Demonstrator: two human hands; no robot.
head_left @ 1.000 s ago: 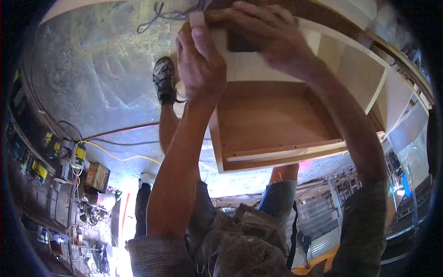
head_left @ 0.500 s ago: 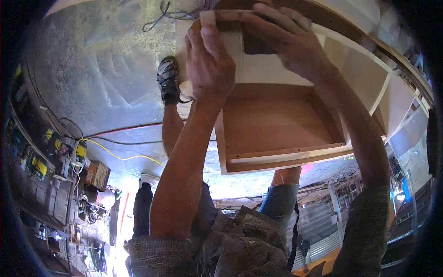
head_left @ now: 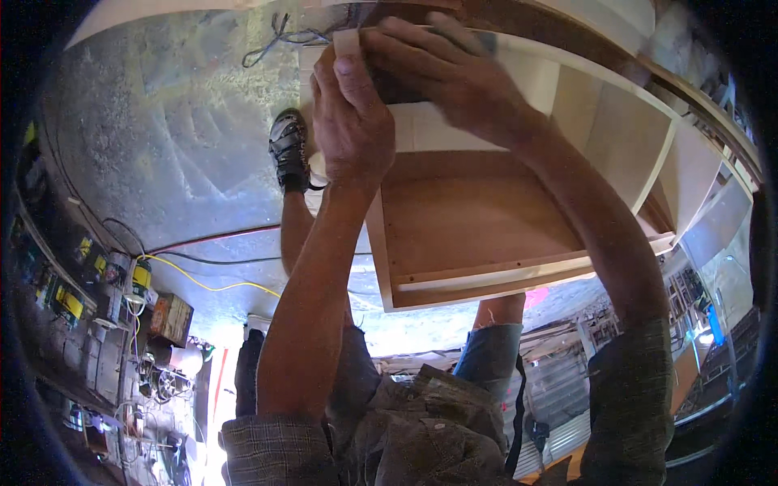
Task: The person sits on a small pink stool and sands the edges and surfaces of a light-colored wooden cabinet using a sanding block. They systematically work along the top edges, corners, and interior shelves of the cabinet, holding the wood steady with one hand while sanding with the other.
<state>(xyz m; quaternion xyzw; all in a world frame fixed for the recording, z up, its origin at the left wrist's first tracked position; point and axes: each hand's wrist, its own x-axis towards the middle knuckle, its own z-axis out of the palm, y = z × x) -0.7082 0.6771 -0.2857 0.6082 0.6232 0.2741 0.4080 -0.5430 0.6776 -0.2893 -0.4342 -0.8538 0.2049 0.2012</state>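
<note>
My left hand (head_left: 350,121) is closed round a thin wooden strip, its pale end (head_left: 347,44) standing up past the thumb. My right hand (head_left: 458,81) is close on its right, palm down, fingers long and nearly straight, somewhat blurred. A dark flat sheet (head_left: 399,91) shows under those fingers; its kind is unclear, and the hand covers most of it. Below both hands is an open wooden cabinet frame (head_left: 478,212), with a shallow box-shaped bay nearest me and a pale panel (head_left: 454,130) beyond it.
More pale compartments (head_left: 620,134) run off to the right. A dark cord (head_left: 279,44) lies on the concrete floor beyond my left hand. A yellow cable (head_left: 203,283) and a red hose (head_left: 219,236) cross the floor at left, near cluttered shelves (head_left: 77,324). My shoe (head_left: 289,150) is beside the cabinet.
My right hand has slid left along the strip toward my left hand, and the dark sheet has moved with it. My left hand keeps its grip. The whole view has shifted slightly.
</note>
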